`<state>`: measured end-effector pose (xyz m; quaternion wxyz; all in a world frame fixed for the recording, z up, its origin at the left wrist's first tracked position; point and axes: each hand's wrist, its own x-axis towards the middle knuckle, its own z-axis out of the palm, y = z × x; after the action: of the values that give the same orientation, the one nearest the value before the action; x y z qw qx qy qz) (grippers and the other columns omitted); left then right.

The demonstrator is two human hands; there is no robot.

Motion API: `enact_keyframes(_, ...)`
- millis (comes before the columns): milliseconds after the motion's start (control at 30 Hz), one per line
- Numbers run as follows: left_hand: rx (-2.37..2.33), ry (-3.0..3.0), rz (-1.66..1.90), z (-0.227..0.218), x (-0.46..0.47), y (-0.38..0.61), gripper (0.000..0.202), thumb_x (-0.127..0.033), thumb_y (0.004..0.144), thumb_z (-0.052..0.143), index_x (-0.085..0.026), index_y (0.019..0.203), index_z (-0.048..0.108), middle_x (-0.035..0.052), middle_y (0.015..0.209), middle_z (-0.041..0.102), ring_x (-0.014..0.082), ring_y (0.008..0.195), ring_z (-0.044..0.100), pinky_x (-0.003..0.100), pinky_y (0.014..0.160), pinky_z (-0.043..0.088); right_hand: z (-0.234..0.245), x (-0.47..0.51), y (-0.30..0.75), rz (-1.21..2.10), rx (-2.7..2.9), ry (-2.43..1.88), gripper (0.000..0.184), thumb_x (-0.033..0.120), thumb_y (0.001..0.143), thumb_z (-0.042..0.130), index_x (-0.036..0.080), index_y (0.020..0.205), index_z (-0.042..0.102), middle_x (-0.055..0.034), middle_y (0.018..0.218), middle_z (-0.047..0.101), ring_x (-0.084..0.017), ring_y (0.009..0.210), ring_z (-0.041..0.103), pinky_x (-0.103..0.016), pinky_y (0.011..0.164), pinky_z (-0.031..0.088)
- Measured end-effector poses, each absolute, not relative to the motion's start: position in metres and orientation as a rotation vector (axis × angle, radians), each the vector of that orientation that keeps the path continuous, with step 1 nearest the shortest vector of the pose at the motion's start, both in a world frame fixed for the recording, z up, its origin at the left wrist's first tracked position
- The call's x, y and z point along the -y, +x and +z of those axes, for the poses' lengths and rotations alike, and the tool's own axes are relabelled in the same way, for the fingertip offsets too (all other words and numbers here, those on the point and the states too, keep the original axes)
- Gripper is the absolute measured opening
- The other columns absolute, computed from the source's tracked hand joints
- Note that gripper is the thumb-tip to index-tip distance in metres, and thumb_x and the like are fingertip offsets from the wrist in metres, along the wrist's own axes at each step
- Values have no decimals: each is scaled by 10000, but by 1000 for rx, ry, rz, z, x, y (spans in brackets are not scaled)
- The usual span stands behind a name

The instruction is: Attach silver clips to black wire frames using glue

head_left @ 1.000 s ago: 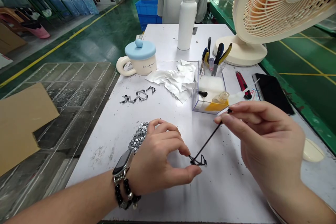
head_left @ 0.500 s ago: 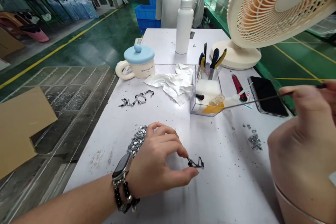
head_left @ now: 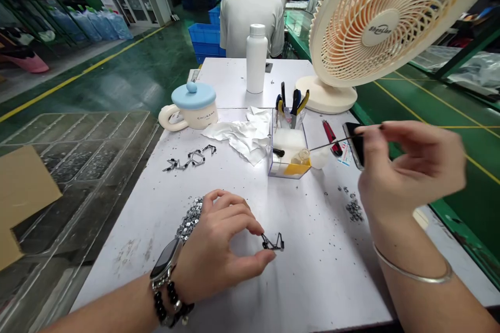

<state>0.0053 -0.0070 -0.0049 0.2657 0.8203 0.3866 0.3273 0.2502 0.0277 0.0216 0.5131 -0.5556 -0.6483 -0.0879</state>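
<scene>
Currently left hand [head_left: 224, 244] pinches black wire part [head_left: 275, 245] by one end, over the near half of white table [head_left: 312, 286]; a slack grip could let it slip. Right hand [head_left: 412, 166] pinches thin rod [head_left: 321, 146], tip by small jar [head_left: 302, 156], contact unclear; careless swing could topple it

At lower centre, a black part [head_left: 275, 247] is held by the left hand [head_left: 222, 244]; at right, a thin rod [head_left: 347, 139] by the right hand [head_left: 410, 166].
</scene>
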Motion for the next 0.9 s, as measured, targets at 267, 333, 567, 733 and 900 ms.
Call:
enact_keyframes(267,-1052,2227,892,-6,7,5,164,-244,639,736,-204,703,590,-56,702,616,156,790,536,393,915,248,26,-33,247,-262,1722,-1401,87,265,823,575,234,898,606,-15,830,633,-200,833,584,-395,811,367)
enact_keyframes(333,-1053,2223,898,-6,7,4,162,-244,642,734,-205,705,590,-53,698,614,158,786,535,394,915,248,32,-29,258,-271,1813,-1433,153,266,805,600,234,955,596,-6,871,641,-177,793,586,-384,815,347)
enact_keyframes(567,-1040,2207,952,-2,6,4,157,-244,640,725,-203,704,588,-35,697,613,172,800,533,393,909,253,9,-6,316,9,2224,-1847,116,296,810,549,255,812,658,3,833,659,-192,783,547,-327,682,322)
enact_keyframes(733,-1013,2223,1102,-20,7,2,214,-355,630,721,-203,680,579,-20,655,594,174,737,539,411,904,275,-12,-9,313,-15,2362,-1813,200,201,812,507,255,760,692,-25,799,669,-213,803,559,-329,657,295)
enact_keyframes(900,-1177,2528,1017,-52,-4,-2,187,-172,814,539,-232,643,586,-41,586,598,136,710,572,381,877,355,-42,-25,319,-10,2341,-1793,231,152,738,502,268,658,685,-36,737,664,-213,733,597,-320,622,349)
